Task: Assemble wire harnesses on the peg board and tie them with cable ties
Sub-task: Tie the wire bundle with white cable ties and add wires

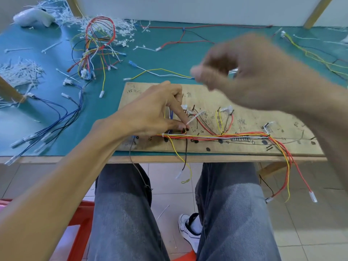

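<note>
A wooden peg board (244, 102) lies at the table's near edge. A wire harness (226, 136) of red, yellow and white wires runs across it between black pegs. My left hand (156, 110) rests on the board's left part, thumb and forefinger pinching a white cable tie (194, 117) at the bundle's left end; the tie's tail sticks up to the right. My right hand (248, 72) is raised above the board, blurred, fingers curled; whether it holds anything is unclear.
On the green table (47, 72) lie a tangled wire bunch (96, 46), blue wires (56, 117) at left, white cable tie heaps (18, 72), a white tool (32, 16) far left and loose wires (320, 57) at right. Harness ends hang over my knees.
</note>
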The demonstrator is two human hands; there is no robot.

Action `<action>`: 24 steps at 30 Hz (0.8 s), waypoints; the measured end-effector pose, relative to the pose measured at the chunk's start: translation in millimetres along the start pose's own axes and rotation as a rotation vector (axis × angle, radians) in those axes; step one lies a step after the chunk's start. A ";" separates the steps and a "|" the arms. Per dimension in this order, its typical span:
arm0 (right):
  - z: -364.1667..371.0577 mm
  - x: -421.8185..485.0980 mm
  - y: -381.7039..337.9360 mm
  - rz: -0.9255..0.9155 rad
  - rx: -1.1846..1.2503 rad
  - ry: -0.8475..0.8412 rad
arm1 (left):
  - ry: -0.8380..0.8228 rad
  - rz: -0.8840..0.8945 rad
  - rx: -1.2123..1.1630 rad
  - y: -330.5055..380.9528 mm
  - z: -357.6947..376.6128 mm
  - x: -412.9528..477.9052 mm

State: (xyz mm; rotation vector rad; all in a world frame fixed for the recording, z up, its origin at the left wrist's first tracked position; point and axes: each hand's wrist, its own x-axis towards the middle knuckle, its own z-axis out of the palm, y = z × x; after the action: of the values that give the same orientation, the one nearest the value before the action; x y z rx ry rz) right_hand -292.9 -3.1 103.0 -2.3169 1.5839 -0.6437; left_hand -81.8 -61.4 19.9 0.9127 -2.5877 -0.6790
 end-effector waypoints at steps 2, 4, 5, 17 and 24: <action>20.6 -11.8 3.3 0.126 -0.143 -0.136 | 0.012 0.005 -0.017 0.0 1.4 -1.9; 43.0 -20.6 5.4 0.203 -0.179 -0.190 | 0.030 0.005 -0.025 -1.0 3.0 -2.7; 51.3 -22.3 6.8 0.204 -0.159 -0.185 | 0.038 0.006 -0.028 -1.4 3.5 -2.7; 69.3 -12.4 5.8 0.289 0.378 -0.086 | -0.057 0.030 0.214 7.2 4.1 18.8; 67.6 -12.2 7.8 0.182 0.183 -0.045 | -0.172 0.021 0.135 6.2 -0.5 24.1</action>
State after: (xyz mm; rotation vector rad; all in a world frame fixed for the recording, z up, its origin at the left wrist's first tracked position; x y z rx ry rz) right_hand -269.4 3.0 38.2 -2.0154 1.6192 -0.6575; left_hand -102.7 -73.0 26.8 0.9022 -2.8209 -0.6075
